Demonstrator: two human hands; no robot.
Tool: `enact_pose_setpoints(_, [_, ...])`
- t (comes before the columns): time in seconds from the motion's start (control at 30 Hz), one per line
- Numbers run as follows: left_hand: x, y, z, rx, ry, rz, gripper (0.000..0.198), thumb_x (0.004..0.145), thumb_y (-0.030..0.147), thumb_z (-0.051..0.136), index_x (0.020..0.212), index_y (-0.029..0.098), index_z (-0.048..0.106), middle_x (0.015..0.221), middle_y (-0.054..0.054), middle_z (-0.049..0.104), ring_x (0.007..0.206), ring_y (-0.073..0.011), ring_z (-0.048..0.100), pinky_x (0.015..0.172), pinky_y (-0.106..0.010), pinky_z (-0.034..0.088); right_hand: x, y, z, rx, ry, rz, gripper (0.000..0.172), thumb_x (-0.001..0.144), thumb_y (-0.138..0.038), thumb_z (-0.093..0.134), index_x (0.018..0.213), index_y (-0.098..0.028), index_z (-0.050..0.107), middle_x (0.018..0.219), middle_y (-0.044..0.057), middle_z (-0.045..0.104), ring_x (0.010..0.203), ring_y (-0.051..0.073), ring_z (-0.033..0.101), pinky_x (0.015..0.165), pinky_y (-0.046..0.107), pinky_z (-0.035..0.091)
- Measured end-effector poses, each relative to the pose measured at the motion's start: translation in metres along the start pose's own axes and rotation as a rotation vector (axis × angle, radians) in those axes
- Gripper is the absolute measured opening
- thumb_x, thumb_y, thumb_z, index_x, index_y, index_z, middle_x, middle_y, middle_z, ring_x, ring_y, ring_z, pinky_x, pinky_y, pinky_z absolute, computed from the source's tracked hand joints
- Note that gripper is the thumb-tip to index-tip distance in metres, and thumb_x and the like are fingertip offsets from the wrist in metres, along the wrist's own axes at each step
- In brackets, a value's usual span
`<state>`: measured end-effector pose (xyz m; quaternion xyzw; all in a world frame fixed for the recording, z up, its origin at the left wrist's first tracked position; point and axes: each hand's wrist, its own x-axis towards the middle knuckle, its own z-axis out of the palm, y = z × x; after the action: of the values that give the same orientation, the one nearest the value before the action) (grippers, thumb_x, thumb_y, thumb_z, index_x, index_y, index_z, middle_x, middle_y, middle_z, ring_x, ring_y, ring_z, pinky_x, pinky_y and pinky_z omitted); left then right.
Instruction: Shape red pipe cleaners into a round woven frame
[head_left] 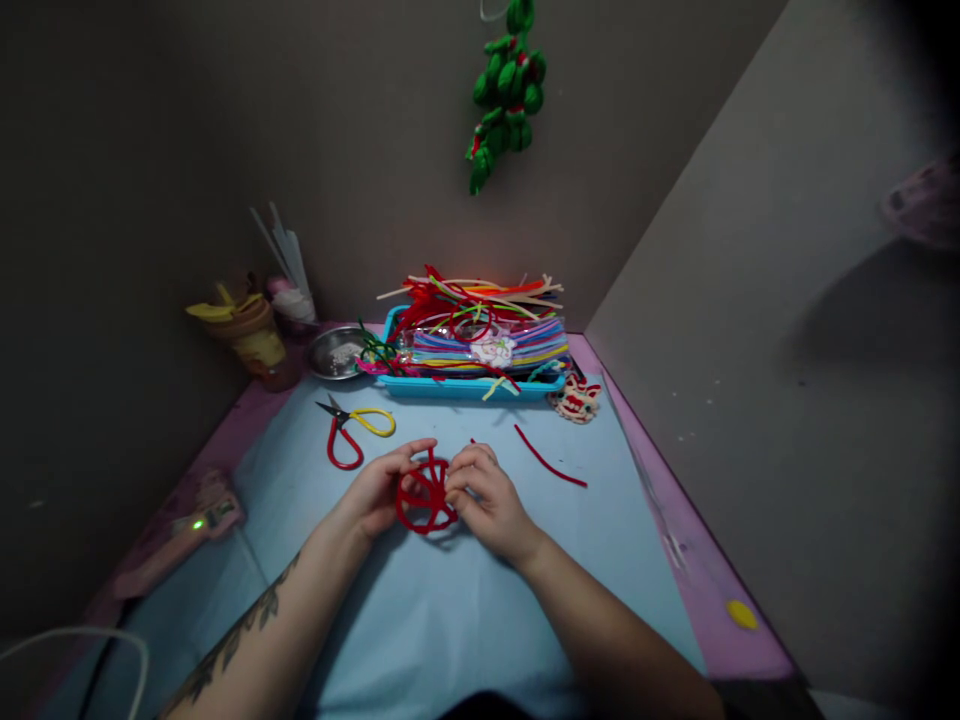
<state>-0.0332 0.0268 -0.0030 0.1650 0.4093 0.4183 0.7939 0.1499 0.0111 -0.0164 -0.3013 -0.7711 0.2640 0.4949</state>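
Observation:
A red pipe-cleaner shape [425, 497], a ring with spokes, is held just above the light blue mat [420, 610] between both hands. My left hand [382, 488] grips its left side with fingers curled over the top. Fingers of my right hand [486, 497] pinch its right edge. A loose red pipe cleaner [549, 464] lies on the mat to the right of my right hand.
Yellow-and-red scissors [352, 430] lie left of the hands. Behind stands a blue tray [465, 384] piled with coloured pipe cleaners, with a small metal dish [337, 352] and a cup [251, 335] to its left. A pink glue gun [184, 540] rests at left. Green craft [506, 90] hangs on the wall.

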Motion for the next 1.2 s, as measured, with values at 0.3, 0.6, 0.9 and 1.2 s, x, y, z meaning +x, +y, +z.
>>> enact_pose_setpoints(0.3, [-0.003, -0.002, 0.000, 0.163, -0.058, 0.271, 0.030, 0.073, 0.032, 0.075, 0.096, 0.013, 0.069, 0.076, -0.005, 0.068, 0.065, -0.0142, 0.061, 0.063, -0.024, 0.046, -0.006, 0.003, -0.005, -0.229, 0.173, -0.110, 0.013, 0.087, -0.018, 0.054, 0.086, -0.026, 0.065, 0.093, 0.005, 0.058, 0.093, 0.023, 0.052, 0.086, 0.045, 0.046])
enact_pose_setpoints(0.6, [-0.003, 0.003, -0.006, 0.376, -0.029, 0.357, 0.025, 0.070, 0.037, 0.075, 0.071, 0.014, 0.065, 0.062, 0.000, 0.058, 0.058, -0.0107, 0.048, 0.058, -0.023, 0.035, -0.006, 0.004, -0.005, -0.298, 0.137, -0.186, 0.017, 0.085, -0.013, 0.057, 0.088, -0.027, 0.066, 0.098, 0.005, 0.056, 0.097, 0.024, 0.050, 0.088, 0.046, 0.047])
enact_pose_setpoints(0.9, [-0.002, 0.002, 0.000, 0.374, -0.005, 0.238, 0.033, 0.069, 0.039, 0.072, 0.057, 0.015, 0.055, 0.052, 0.002, 0.050, 0.049, -0.0086, 0.040, 0.049, -0.022, 0.028, -0.005, 0.004, -0.003, -0.188, 0.054, -0.054, 0.014, 0.086, -0.016, 0.056, 0.083, -0.025, 0.066, 0.100, 0.005, 0.055, 0.102, 0.024, 0.049, 0.092, 0.044, 0.044])
enact_pose_setpoints(1.2, [0.008, -0.001, -0.005, 0.225, 0.093, 0.092, 0.040, 0.067, 0.053, 0.067, 0.080, 0.016, 0.061, 0.061, 0.001, 0.057, 0.049, -0.0102, 0.048, 0.046, -0.022, 0.033, -0.005, 0.006, 0.006, -0.052, 0.190, 0.281, 0.014, 0.089, -0.026, 0.055, 0.078, -0.022, 0.064, 0.096, 0.005, 0.054, 0.097, 0.020, 0.054, 0.089, 0.037, 0.045])
